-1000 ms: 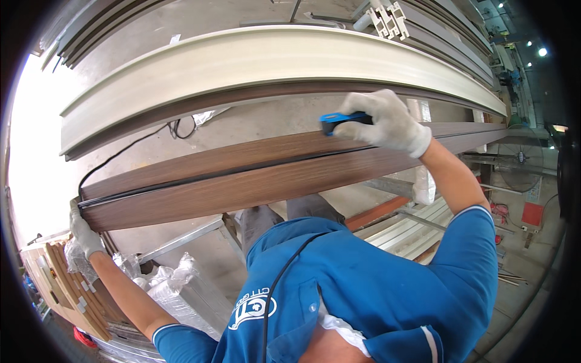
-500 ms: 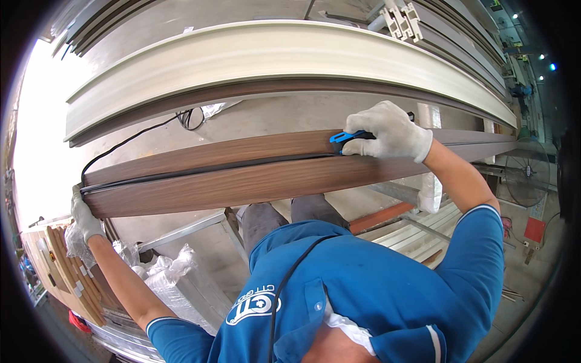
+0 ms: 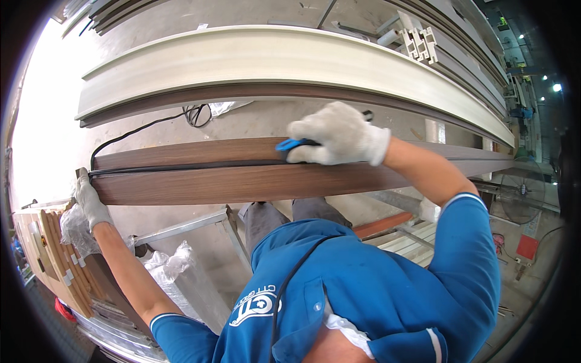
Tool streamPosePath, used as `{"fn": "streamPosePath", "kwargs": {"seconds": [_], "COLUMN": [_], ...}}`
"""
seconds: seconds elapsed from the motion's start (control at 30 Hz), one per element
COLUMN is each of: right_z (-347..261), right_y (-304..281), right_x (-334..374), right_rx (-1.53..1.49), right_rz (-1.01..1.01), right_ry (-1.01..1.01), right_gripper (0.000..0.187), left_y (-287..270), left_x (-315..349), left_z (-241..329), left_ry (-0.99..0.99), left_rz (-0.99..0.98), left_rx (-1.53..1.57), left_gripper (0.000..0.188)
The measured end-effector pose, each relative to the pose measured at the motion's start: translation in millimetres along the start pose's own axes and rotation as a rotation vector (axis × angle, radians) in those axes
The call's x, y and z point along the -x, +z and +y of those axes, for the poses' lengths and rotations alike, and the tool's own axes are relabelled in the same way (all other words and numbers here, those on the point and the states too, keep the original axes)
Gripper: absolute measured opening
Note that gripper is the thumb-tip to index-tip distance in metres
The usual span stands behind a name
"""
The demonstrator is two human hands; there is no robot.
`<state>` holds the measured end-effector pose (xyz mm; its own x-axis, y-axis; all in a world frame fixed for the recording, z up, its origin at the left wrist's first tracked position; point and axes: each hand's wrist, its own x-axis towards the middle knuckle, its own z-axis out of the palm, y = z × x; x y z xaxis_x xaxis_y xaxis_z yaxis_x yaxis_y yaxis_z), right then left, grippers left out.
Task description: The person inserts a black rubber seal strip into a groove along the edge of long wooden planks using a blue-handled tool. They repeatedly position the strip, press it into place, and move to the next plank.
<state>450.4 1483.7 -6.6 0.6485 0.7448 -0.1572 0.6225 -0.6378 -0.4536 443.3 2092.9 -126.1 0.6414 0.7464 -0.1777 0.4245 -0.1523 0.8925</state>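
A long profile (image 3: 230,186) with a brown wood-grain finish lies across in front of me. Along its middle groove runs a black flexible strip (image 3: 193,165), which trails off the left end as a loose black length. My gloved left hand (image 3: 91,202) is closed round the profile's left end, thumb near the strip. My gloved right hand (image 3: 339,134) grips a blue-and-black hand tool (image 3: 290,145) whose front end sits at the strip. The palm hides most of the tool, so its exact kind does not show.
Beyond lies a cream-coloured profile (image 3: 272,57) with a brown lower edge. A loose black coil (image 3: 196,115) rests on the floor. Wooden boards (image 3: 54,260) and a plastic-wrapped bundle (image 3: 187,278) stand at the left. A fan (image 3: 523,190) is at the right.
My right hand has slid leftward along the strip with the tool, blurred slightly by motion. My left hand stays at the profile's end. The whole view has shifted a little.
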Motion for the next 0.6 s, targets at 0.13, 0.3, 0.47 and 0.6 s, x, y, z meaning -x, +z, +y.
{"fn": "streamPosePath", "kwargs": {"seconds": [0.13,0.3,0.47,0.6], "right_z": [-25.2,-30.1,-0.7,7.6], "right_y": [13.4,9.7,-17.3,-16.3], "right_x": [-47.8,-66.6,1.5,46.5], "right_rx": [0.039,0.016,-0.126,-0.224], "right_rz": [-0.007,-0.047,-0.053,0.057], "right_ry": [-0.035,-0.045,0.168,0.235], "right_gripper": [0.038,0.041,0.045,0.044], "left_y": [4.9,-3.2,-11.9,-2.6], "left_x": [5.6,14.5,13.6,5.5], "left_z": [0.4,19.8,62.6,78.9], "left_ry": [-0.004,0.071,0.255,0.356], "left_rz": [0.001,-0.023,-0.081,-0.127], "left_rx": [-0.025,-0.076,-0.162,-0.222], "left_gripper": [0.049,0.053,0.061,0.054]}}
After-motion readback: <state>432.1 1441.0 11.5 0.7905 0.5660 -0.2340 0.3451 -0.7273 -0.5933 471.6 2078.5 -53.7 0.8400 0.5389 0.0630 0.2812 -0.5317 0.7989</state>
